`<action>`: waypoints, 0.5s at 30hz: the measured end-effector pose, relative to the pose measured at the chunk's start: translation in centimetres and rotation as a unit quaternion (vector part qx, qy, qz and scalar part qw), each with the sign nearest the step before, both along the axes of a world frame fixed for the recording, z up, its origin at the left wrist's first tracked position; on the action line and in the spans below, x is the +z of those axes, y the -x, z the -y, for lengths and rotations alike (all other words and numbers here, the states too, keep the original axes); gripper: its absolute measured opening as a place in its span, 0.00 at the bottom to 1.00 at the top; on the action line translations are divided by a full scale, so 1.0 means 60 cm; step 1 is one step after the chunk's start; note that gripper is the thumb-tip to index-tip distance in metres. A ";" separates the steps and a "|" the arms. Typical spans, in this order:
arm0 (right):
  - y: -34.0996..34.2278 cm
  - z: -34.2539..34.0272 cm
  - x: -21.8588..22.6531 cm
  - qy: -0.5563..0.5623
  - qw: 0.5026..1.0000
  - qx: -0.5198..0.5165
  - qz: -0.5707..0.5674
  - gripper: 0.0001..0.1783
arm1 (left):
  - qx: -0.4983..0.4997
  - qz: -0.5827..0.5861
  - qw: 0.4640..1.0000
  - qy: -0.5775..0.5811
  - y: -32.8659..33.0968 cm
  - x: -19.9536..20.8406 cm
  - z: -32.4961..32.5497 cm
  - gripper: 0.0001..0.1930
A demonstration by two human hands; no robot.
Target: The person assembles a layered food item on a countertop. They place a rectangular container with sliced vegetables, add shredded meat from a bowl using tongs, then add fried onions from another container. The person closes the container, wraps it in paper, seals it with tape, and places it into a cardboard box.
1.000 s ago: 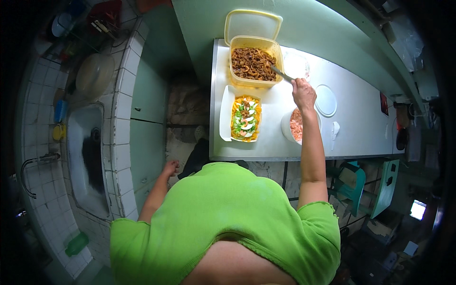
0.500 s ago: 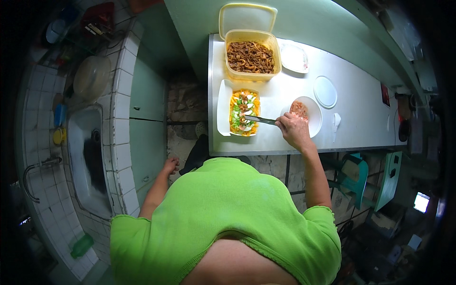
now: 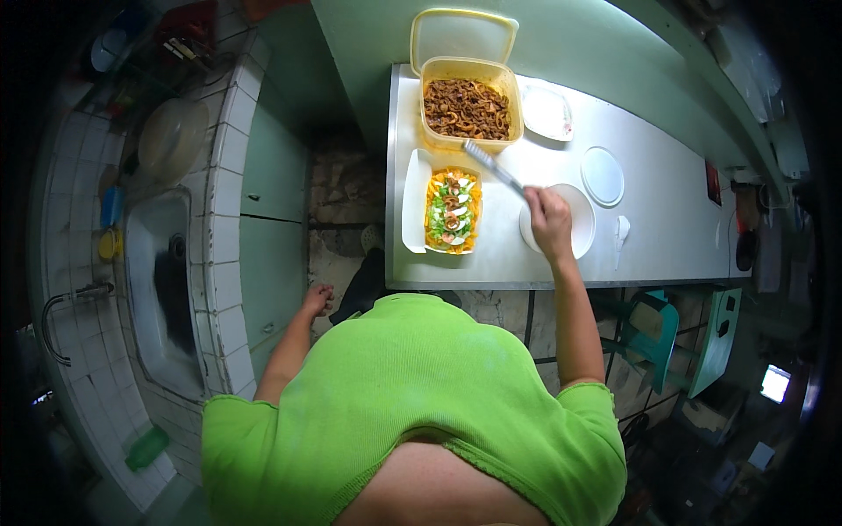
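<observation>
My right hand [image 3: 549, 219] is closed round metal tongs [image 3: 496, 167]. It passes over a white bowl [image 3: 582, 235] and hides much of it. The tongs point up and left, their tips by the front rim of a yellowish plastic container [image 3: 514, 105]. Dark cooked meat strips [image 3: 465, 107] fill that container. Left of the tongs stands an open white takeaway box [image 3: 414, 215] with orange food [image 3: 453, 212] topped with green pieces, white slices and meat. Away from the table, at my left side, my left hand [image 3: 317, 300] hangs empty, its fingers loosely bent and apart.
The container's lid [image 3: 465, 37] leans open behind it. A white plate [image 3: 546, 112], a round pale lid [image 3: 602, 176] and a white plastic spoon [image 3: 622, 231] lie on the table [image 3: 671, 223]. To the left is a tiled sink [image 3: 167, 289]; a green chair [image 3: 653, 324] stands at right.
My right hand has turned the tongs, swinging their tips from the takeaway box up to the meat container's front rim. My left hand stays at my side.
</observation>
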State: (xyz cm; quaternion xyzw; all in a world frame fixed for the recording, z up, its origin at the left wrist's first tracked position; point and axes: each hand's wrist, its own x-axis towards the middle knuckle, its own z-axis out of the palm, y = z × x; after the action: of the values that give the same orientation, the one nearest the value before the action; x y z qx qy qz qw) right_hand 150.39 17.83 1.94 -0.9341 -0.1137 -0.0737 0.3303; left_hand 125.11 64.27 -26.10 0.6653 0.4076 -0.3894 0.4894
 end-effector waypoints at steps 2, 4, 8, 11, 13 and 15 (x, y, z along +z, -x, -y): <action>-0.073 -0.016 -0.011 -0.024 0.999 -0.025 -0.003 0.14 | 0.006 0.001 1.000 0.008 0.002 0.002 0.001 0.19; -0.148 -0.049 -0.027 0.065 0.998 -0.018 -0.018 0.16 | 0.012 0.003 1.000 0.010 0.004 -0.001 -0.002 0.19; -0.279 -0.148 -0.048 0.197 0.977 -0.010 -0.081 0.18 | 0.046 0.019 0.999 0.013 0.019 -0.012 -0.021 0.18; -0.331 -0.203 -0.048 0.237 0.965 -0.003 -0.112 0.19 | 0.093 0.006 0.996 0.007 0.044 -0.019 -0.037 0.19; -0.349 -0.225 -0.042 0.264 0.959 0.031 -0.097 0.19 | 0.089 0.016 0.996 0.010 0.065 -0.026 -0.048 0.19; -0.357 -0.235 -0.031 0.265 0.959 -0.003 -0.100 0.18 | 0.095 0.005 0.995 0.002 0.086 -0.034 -0.052 0.19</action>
State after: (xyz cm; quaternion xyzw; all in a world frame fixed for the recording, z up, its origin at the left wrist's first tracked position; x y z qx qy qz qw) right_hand 171.83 31.91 0.07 -0.9911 -0.0928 0.0513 0.0806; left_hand 119.95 67.42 -28.14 0.6245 0.4654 -0.3386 0.5280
